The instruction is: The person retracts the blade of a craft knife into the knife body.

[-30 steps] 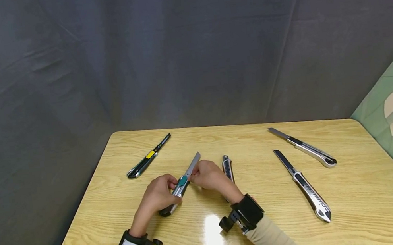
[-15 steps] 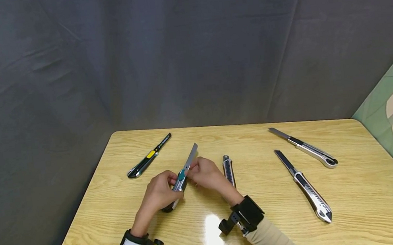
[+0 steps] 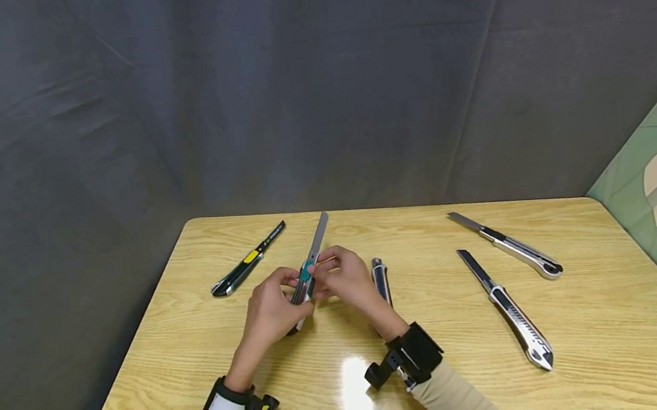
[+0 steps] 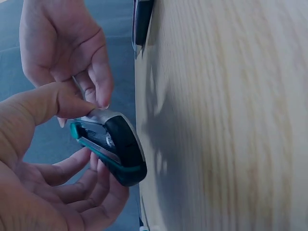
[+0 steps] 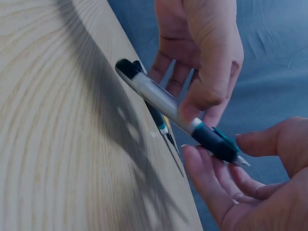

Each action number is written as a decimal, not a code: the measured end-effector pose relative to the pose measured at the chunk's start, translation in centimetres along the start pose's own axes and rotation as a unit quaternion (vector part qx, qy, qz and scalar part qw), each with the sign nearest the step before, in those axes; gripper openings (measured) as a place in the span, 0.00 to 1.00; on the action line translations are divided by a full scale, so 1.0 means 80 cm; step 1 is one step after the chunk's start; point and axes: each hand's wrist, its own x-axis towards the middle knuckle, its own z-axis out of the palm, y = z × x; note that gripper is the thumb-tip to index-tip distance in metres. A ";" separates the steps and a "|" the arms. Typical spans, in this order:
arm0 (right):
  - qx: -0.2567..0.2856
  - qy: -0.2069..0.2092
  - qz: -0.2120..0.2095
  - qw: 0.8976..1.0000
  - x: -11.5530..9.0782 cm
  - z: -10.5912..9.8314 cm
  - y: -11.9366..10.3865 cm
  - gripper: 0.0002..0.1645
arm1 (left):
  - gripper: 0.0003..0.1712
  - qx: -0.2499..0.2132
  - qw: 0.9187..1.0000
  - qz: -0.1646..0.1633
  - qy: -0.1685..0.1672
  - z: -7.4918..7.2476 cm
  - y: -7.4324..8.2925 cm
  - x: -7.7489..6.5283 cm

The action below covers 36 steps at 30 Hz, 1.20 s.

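Note:
A snap-off utility knife with a silver and black handle, green slider and long extended blade is between the hands. My left hand grips the handle's sides with thumb and fingers. At the front of the handle my right hand holds the knife, its thumb at the green slider and its fingers underneath. In the left wrist view the rounded dark butt of the knife faces the camera, above the wooden table. The right wrist view shows its shadow falling on the tabletop.
A black-and-yellow utility knife lies at the left. Another knife is partly hidden by the right wrist. Two silver-and-black knives with blades out lie at the right. A dark curtain hangs behind the table.
Both hands have moved the utility knife up and away toward the table's far edge, and its blade points more straight ahead. The other knives have stayed put.

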 end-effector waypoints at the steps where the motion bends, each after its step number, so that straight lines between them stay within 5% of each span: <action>1: 0.007 0.002 -0.003 1.000 0.000 -0.001 -0.001 0.19 | 0.29 -0.002 1.000 0.002 0.003 0.000 0.002 0.000; 12: 0.036 0.028 -0.023 0.999 0.004 -0.007 -0.001 0.14 | 0.29 -0.013 0.999 0.038 0.020 0.003 0.014 0.002; 17: 0.034 0.034 -0.037 0.998 0.004 -0.014 -0.004 0.12 | 0.28 -0.077 0.995 0.060 -0.004 0.002 0.010 0.005; 25: 0.051 0.026 -0.040 0.998 0.003 -0.026 -0.008 0.13 | 0.16 -0.238 0.968 -0.001 -0.079 -0.003 -0.001 0.003; 31: 0.056 0.010 -0.044 0.997 0.002 -0.033 -0.010 0.13 | 0.17 -0.283 0.950 -0.028 -0.129 -0.006 0.002 0.000; 36: 0.054 -0.005 -0.043 0.998 0.002 -0.036 -0.012 0.14 | 0.16 -0.282 0.947 -0.032 -0.150 -0.008 0.006 0.000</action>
